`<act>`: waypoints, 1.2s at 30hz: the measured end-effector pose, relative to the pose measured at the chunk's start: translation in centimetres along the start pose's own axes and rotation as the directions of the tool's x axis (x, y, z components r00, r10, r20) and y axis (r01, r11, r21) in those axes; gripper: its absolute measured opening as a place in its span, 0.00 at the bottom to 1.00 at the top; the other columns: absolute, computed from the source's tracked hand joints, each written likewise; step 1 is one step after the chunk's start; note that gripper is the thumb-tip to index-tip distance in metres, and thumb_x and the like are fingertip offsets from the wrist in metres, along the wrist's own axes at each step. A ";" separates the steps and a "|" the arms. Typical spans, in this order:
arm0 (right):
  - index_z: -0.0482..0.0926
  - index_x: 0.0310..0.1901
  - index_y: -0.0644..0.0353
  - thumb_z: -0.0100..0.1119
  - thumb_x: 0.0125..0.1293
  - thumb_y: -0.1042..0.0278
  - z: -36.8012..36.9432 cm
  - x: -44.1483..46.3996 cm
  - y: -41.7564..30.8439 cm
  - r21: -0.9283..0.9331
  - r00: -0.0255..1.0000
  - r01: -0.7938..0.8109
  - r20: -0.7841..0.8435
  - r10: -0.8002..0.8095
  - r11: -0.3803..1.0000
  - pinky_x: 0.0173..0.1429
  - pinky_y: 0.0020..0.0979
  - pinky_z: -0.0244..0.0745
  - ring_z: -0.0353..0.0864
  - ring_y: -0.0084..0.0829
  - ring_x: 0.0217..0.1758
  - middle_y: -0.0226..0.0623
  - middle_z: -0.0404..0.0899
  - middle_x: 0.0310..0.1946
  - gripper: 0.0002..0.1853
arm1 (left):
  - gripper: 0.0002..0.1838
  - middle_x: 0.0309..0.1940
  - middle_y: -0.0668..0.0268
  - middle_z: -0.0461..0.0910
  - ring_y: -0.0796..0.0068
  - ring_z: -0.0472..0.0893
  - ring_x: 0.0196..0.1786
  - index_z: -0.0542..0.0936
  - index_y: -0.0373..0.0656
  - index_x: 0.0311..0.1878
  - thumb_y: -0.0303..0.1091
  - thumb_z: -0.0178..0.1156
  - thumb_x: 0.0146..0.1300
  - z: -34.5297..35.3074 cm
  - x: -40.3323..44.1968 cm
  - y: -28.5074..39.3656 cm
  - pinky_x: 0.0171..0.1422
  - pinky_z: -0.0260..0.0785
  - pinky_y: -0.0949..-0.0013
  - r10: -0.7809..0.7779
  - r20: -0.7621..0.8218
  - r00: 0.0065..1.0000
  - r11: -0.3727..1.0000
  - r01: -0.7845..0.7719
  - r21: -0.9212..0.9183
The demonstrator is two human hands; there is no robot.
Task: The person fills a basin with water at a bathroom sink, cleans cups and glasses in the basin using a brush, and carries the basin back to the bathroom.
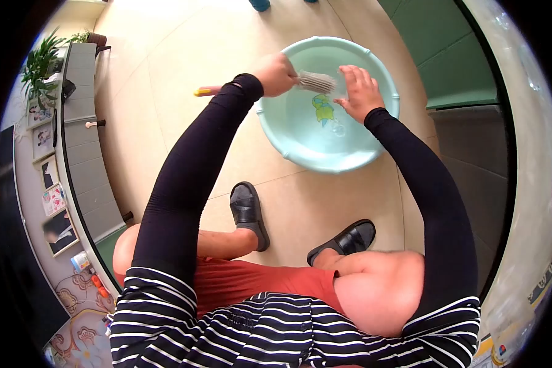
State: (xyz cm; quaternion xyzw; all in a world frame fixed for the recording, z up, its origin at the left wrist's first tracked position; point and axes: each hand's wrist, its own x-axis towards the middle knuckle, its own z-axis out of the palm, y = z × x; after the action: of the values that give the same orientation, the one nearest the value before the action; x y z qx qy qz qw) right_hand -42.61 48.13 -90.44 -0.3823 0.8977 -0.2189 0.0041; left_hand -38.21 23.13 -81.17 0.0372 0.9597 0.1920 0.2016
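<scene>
My left hand (276, 76) is closed round a long-handled brush. Its pale bristle head (316, 82) points right over the basin, and the pinkish handle with a yellow end (207, 91) sticks out left past my wrist. My right hand (360, 92) is open over the basin's right side, its thumb and fingers apart close to the bristles. Whether it touches them I cannot tell. Both hands are above a light blue round basin (325, 161) on the floor. A green and yellow cartoon print shows on its bottom, with a small clear, bubble-like patch beside it.
Tiled floor (184, 55) surrounds the basin. My feet in black sandals (246, 208) stand in front of it. A grey cabinet with framed photos (60, 232) and a plant (42, 64) runs along the left. Green and grey furniture (451, 55) stands close on the right.
</scene>
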 end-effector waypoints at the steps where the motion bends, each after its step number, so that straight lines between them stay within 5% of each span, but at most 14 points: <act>1: 0.63 0.65 0.54 0.75 0.53 0.60 0.2 -0.1 0.1 -0.075 1.000 0.013 0.015 -0.012 0.997 0.60 0.44 0.69 0.65 0.40 0.69 0.38 0.67 0.64 0.40 | 0.11 0.30 0.51 0.84 0.54 0.84 0.34 0.87 0.37 0.36 0.35 0.61 0.62 -0.2 -0.6 0.1 0.44 0.77 0.58 -0.050 -0.001 0.999 0.997 0.050 0.065; 3: 0.62 0.66 0.55 0.74 0.54 0.57 1.1 -0.4 0.5 -0.176 0.998 0.057 0.043 -0.050 0.983 0.59 0.44 0.69 0.64 0.40 0.69 0.39 0.66 0.65 0.41 | 0.08 0.30 0.52 0.85 0.55 0.86 0.37 0.87 0.39 0.35 0.31 0.61 0.58 -0.5 -1.6 1.6 0.43 0.79 0.56 -0.215 -0.022 0.976 0.949 0.214 0.231; 6: 0.60 0.68 0.57 0.71 0.57 0.53 1.8 -0.4 0.3 -0.299 0.990 0.123 0.109 -0.094 0.946 0.58 0.46 0.69 0.64 0.40 0.69 0.40 0.64 0.65 0.42 | 0.11 0.33 0.53 0.86 0.52 0.86 0.38 0.86 0.44 0.41 0.32 0.57 0.60 0.2 -2.5 3.1 0.43 0.80 0.54 -0.236 -0.056 0.970 0.887 0.239 0.395; 9: 0.58 0.70 0.58 0.68 0.59 0.55 2.3 -0.9 0.0 -0.368 0.980 0.145 0.178 -0.084 0.918 0.57 0.47 0.69 0.63 0.40 0.69 0.41 0.64 0.66 0.41 | 0.11 0.33 0.54 0.86 0.53 0.87 0.38 0.86 0.41 0.39 0.30 0.54 0.62 2.7 -2.2 3.6 0.44 0.81 0.55 -0.226 -0.221 0.949 0.915 0.284 0.285; 13: 0.60 0.70 0.57 0.66 0.54 0.65 1.9 -1.6 -1.3 -0.429 0.965 0.153 0.261 -0.040 0.890 0.53 0.50 0.70 0.64 0.38 0.68 0.42 0.65 0.63 0.40 | 0.11 0.33 0.54 0.86 0.55 0.87 0.38 0.86 0.42 0.35 0.29 0.53 0.62 5.4 -2.9 4.9 0.43 0.81 0.56 -0.230 0.007 0.973 0.900 0.210 0.383; 17: 0.64 0.67 0.58 0.64 0.48 0.69 1.0 -2.5 -3.2 -0.351 0.972 0.078 0.233 0.007 0.933 0.52 0.51 0.70 0.68 0.39 0.64 0.44 0.68 0.57 0.40 | 0.11 0.35 0.50 0.86 0.52 0.87 0.42 0.87 0.38 0.35 0.30 0.55 0.60 4.5 -4.0 4.0 0.49 0.80 0.57 -0.332 0.048 0.942 0.935 0.322 0.146; 22: 0.75 0.52 0.56 0.64 0.47 0.70 -0.8 -0.3 -3.2 -0.308 0.885 0.069 0.457 0.084 0.949 0.53 0.53 0.71 0.71 0.41 0.60 0.44 0.70 0.53 0.25 | 0.10 0.31 0.53 0.84 0.50 0.83 0.34 0.87 0.44 0.34 0.35 0.57 0.62 5.0 -3.9 1.8 0.45 0.77 0.54 -0.060 0.075 0.995 0.997 0.064 -0.050; 25: 0.76 0.45 0.55 0.63 0.46 0.74 -0.2 -0.8 -2.5 -0.220 0.893 -0.059 0.424 0.150 0.974 0.54 0.51 0.73 0.74 0.44 0.58 0.43 0.75 0.49 0.20 | 0.11 0.33 0.52 0.84 0.50 0.83 0.36 0.87 0.45 0.42 0.37 0.58 0.64 6.2 -3.9 1.8 0.45 0.76 0.55 0.070 0.083 0.994 0.996 -0.066 -0.057; 28: 0.76 0.48 0.54 0.63 0.45 0.77 -0.4 -0.9 -1.4 -0.076 0.861 -0.037 0.504 0.071 0.996 0.55 0.47 0.76 0.77 0.46 0.54 0.42 0.78 0.45 0.23 | 0.12 0.34 0.51 0.84 0.52 0.83 0.37 0.87 0.43 0.44 0.37 0.60 0.65 7.6 -4.2 1.2 0.46 0.75 0.56 0.102 0.046 0.994 0.975 -0.091 -0.204; 31: 0.75 0.51 0.54 0.64 0.44 0.77 0.0 -1.7 -1.3 0.110 0.983 0.080 0.155 -0.097 0.991 0.53 0.45 0.77 0.79 0.47 0.52 0.41 0.80 0.43 0.27 | 0.12 0.33 0.51 0.84 0.52 0.84 0.38 0.87 0.39 0.42 0.37 0.61 0.65 8.1 -3.3 0.4 0.47 0.75 0.57 0.137 0.045 0.990 0.949 -0.118 -0.293; 33: 0.74 0.52 0.55 0.67 0.43 0.75 -0.3 -1.9 -1.8 0.155 0.984 0.078 0.148 -0.101 0.985 0.55 0.45 0.76 0.78 0.47 0.53 0.41 0.80 0.45 0.29 | 0.12 0.33 0.52 0.85 0.52 0.84 0.38 0.87 0.39 0.41 0.38 0.61 0.65 7.3 -2.4 0.0 0.46 0.75 0.57 0.133 0.123 0.984 0.952 -0.092 -0.293; 36: 0.72 0.53 0.56 0.69 0.42 0.73 -0.7 -1.6 -3.0 0.185 0.997 0.051 0.040 -0.060 0.981 0.59 0.44 0.74 0.76 0.47 0.56 0.41 0.78 0.48 0.31 | 0.10 0.33 0.52 0.85 0.51 0.84 0.38 0.87 0.43 0.40 0.32 0.58 0.61 3.8 -1.6 1.9 0.47 0.76 0.55 0.097 0.094 0.991 0.993 -0.103 0.059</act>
State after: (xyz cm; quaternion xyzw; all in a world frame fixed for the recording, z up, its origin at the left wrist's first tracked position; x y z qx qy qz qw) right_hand -39.54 47.66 -88.86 -0.4101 0.8624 -0.2919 0.0537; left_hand -35.23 25.96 -83.11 0.1003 0.9521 0.1693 0.2341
